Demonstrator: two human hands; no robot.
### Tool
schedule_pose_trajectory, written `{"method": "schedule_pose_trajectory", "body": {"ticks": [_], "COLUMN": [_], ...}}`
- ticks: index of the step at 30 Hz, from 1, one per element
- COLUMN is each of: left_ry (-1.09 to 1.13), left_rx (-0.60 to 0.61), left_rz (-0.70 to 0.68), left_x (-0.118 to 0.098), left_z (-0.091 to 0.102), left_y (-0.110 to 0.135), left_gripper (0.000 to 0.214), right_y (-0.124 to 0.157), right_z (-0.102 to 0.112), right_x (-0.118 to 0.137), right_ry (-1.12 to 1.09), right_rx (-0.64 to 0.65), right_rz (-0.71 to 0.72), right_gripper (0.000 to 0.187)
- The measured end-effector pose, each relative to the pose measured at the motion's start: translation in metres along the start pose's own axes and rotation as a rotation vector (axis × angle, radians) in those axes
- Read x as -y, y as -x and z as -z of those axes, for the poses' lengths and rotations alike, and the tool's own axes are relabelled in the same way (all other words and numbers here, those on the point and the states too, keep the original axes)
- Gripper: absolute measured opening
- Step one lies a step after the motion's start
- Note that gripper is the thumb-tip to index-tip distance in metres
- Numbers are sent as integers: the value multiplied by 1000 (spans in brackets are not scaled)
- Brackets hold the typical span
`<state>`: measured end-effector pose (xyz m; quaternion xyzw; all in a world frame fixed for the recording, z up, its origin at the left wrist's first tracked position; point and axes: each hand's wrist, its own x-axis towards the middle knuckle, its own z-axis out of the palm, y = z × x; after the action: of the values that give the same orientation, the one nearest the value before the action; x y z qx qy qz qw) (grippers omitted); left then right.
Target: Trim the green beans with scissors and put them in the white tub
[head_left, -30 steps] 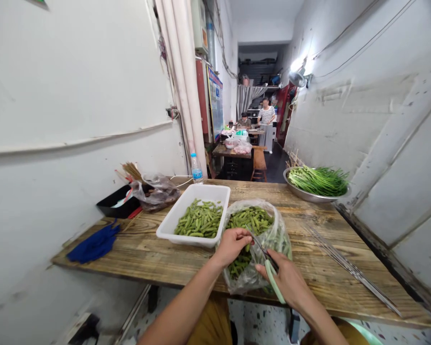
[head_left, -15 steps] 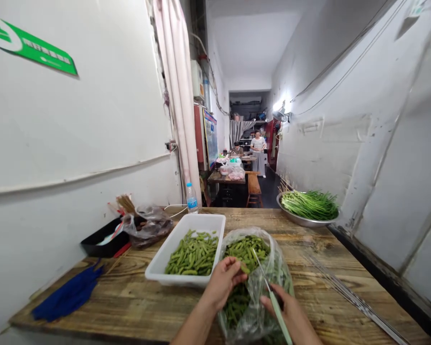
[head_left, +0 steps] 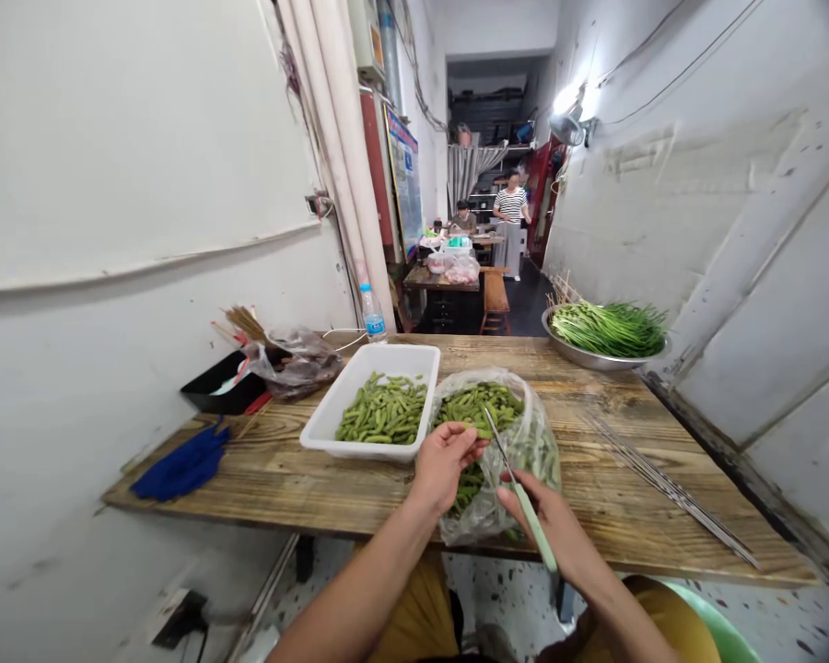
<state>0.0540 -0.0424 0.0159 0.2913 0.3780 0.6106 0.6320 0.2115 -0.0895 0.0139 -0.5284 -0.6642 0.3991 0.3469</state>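
My left hand (head_left: 446, 465) pinches a green edamame pod (head_left: 483, 431) between thumb and fingertips, over the open mouth of a clear plastic bag (head_left: 540, 433). More edamame pods (head_left: 480, 403) fill that bag. Wrapped around a pair of scissors (head_left: 533, 529) with pale green handles is my right hand (head_left: 559, 527). The thin blades point up and away, with their tips close to the held pod. Left of the bag stands a white plastic tray (head_left: 324, 446) with a layer of pods (head_left: 383, 410) in it.
A metal bowl of long green stalks (head_left: 608, 330) sits at the far right. Metal skewers (head_left: 677, 493) lie along the right side. At left are a blue cloth (head_left: 183, 463), a black tray (head_left: 214, 391) and a water bottle (head_left: 373, 315). Two people are farther back.
My view has tilted downward, so the table's front edge and my legs now show. Both hands stay over the bag, and the pod and scissor tips remain close together.
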Motion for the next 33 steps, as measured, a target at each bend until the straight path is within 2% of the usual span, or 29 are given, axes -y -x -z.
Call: {"method": "schedule_pose_trajectory", "body": {"ticks": [5, 8, 10, 12, 13, 15, 17, 20, 22, 24, 27, 33], "left_ry": [-54, -160, -352, -659, -841, -1156, -1372, -1517, -1550, -1558, -1486, -1054], "left_rx": [5, -39, -172, -372, -423, -482, -392, -13, 97, 110, 134, 84], "left_rz": [-27, -85, -267, -543, -646, -782, -829, -775, -694, -627, -570, -432], "left_x": [9, 6, -6, -23, -30, -37, -30, -2, 15, 24, 26, 22], "left_z": [2, 14, 30, 49, 56, 63, 57, 34, 20, 12, 12, 17], "left_y": [0, -9, -21, -33, -38, -42, -41, -37, -36, -39, -43, -41], "left_gripper": [33, 29, 24, 21, 22, 29, 31, 21, 17, 14, 9, 14], "right_y": [-3, -8, -11, -12, -11, -9, -6, -3, -1, 1, 5, 4], "right_z": [-2, -4, -4, -3, -1, 2, 4, 5, 4, 4, 4, 3], "right_x": [2, -6, -15, -22, -24, -24, -21, -18, -20, -24, -31, -36], "right_ry": [-75, -131, -206, -291, -320, -348, -349, -327, -312, -303, -306, -244], "right_rx": [40, 80, 81, 79, 79, 75, 63, 55, 68, 79, 94, 117], "right_rz": [-40, -130, -208, -275, -295, -291, -266, -253, -257, -258, -257, -228], "right_gripper": [37, 39, 41, 44, 46, 46, 45, 44, 43, 42, 40, 40]}}
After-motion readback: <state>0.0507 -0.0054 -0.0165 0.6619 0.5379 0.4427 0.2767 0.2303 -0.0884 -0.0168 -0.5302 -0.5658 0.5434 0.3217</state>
